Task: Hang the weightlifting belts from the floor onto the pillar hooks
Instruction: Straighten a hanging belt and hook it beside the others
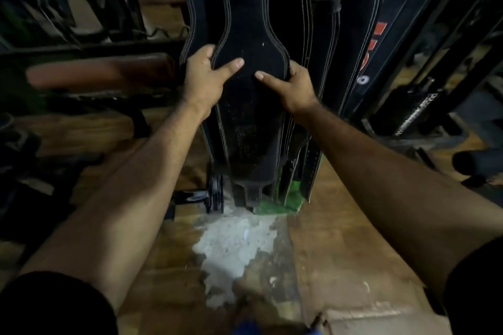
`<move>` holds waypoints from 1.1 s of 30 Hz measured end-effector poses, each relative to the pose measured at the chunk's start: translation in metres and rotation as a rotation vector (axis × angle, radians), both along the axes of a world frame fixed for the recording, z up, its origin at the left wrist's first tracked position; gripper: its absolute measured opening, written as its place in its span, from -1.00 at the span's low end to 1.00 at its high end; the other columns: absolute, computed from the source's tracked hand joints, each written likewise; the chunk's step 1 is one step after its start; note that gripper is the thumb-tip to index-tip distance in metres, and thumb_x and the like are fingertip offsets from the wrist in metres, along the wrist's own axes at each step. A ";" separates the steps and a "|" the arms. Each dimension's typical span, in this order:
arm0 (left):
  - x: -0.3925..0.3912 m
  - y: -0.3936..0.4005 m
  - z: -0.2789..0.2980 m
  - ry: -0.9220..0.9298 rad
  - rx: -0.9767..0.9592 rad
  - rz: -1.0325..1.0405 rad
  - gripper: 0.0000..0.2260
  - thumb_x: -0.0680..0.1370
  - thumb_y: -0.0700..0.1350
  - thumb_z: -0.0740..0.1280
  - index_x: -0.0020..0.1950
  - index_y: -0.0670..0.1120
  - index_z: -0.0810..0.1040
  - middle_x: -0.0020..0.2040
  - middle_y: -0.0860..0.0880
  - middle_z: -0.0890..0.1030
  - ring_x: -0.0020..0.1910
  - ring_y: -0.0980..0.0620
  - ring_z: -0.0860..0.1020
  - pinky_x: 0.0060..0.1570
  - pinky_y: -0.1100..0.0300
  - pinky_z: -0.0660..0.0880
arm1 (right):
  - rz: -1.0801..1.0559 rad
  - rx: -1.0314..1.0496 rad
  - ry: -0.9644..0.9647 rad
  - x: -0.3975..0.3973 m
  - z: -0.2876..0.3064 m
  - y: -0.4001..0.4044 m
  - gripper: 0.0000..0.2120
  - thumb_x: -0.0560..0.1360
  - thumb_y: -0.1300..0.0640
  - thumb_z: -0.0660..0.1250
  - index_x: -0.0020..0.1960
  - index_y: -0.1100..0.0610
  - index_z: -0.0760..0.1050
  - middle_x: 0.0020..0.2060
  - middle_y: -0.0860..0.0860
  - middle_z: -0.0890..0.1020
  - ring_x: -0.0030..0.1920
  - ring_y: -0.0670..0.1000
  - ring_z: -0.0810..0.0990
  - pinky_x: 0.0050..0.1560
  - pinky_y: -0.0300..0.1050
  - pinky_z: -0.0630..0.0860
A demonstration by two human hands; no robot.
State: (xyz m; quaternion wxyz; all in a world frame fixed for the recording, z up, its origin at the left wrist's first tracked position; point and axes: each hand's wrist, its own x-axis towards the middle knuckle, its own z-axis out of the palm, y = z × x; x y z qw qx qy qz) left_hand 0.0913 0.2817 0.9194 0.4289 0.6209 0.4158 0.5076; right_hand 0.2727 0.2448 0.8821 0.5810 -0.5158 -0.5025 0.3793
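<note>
A black leather weightlifting belt (251, 122) with white stitching hangs straight down in front of me, its tip near the floor. My left hand (205, 81) grips its left edge at the wide part, thumb across the front. My right hand (292, 87) grips the right edge the same way. Other black belts (334, 43) hang close behind and beside it, one with orange lettering (371, 49). The pillar's green base (285, 202) shows below the belts. The hooks are out of view above.
A brown padded bench (100, 72) stands at the left. A small dumbbell (206, 194) lies on the wooden floor beside the pillar base. A bare concrete patch (234, 242) is underfoot. Dark machine frames (424, 106) stand at the right.
</note>
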 end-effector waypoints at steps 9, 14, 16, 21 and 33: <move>0.003 -0.001 -0.098 -0.069 -0.244 -0.043 -0.64 0.45 -0.23 0.54 0.20 -0.19 0.56 0.06 -0.05 0.71 0.05 0.05 0.71 0.01 0.18 0.62 | -0.015 -0.137 -0.044 0.005 -0.087 -0.001 -0.54 0.42 0.22 0.57 0.26 0.33 0.57 0.15 0.15 0.70 0.15 0.06 0.70 0.21 0.00 0.63; 0.006 0.007 -0.152 -0.020 -0.314 -0.048 -0.64 0.44 -0.24 0.55 0.19 -0.26 0.59 0.04 -0.06 0.71 -0.01 0.10 0.71 -0.06 0.25 0.61 | 0.020 -0.276 -0.100 0.013 -0.138 0.001 -0.47 0.37 0.16 0.62 0.28 0.26 0.58 0.15 0.08 0.70 0.15 -0.02 0.70 0.22 -0.01 0.63; 0.006 0.007 -0.175 0.003 -0.342 -0.059 -0.68 0.44 -0.26 0.55 0.15 -0.21 0.61 0.00 0.00 0.71 -0.06 0.17 0.71 -0.09 0.29 0.60 | 0.013 -0.302 -0.101 0.014 -0.162 0.001 -0.44 0.33 0.10 0.65 0.26 0.24 0.60 0.12 0.06 0.71 0.14 -0.03 0.70 0.22 0.01 0.63; 0.003 0.011 -0.228 0.048 -0.405 -0.075 -0.80 0.41 -0.21 0.58 -0.03 -0.02 0.67 -0.16 0.13 0.73 -0.10 0.16 0.71 -0.07 0.23 0.62 | 0.023 -0.415 -0.142 0.011 -0.216 -0.001 -0.29 0.19 -0.08 0.67 0.25 0.19 0.62 0.14 0.03 0.72 0.16 -0.02 0.69 0.24 0.05 0.62; 0.001 0.024 -0.318 0.135 -0.494 -0.071 -0.68 0.32 -0.14 0.64 0.04 -0.13 0.71 -0.02 -0.04 0.75 -0.01 0.00 0.73 0.00 0.09 0.66 | -0.026 -0.487 -0.054 0.004 -0.296 0.000 -0.56 0.31 0.18 0.66 0.15 0.21 0.67 0.08 0.07 0.74 0.11 -0.01 0.72 0.19 0.04 0.64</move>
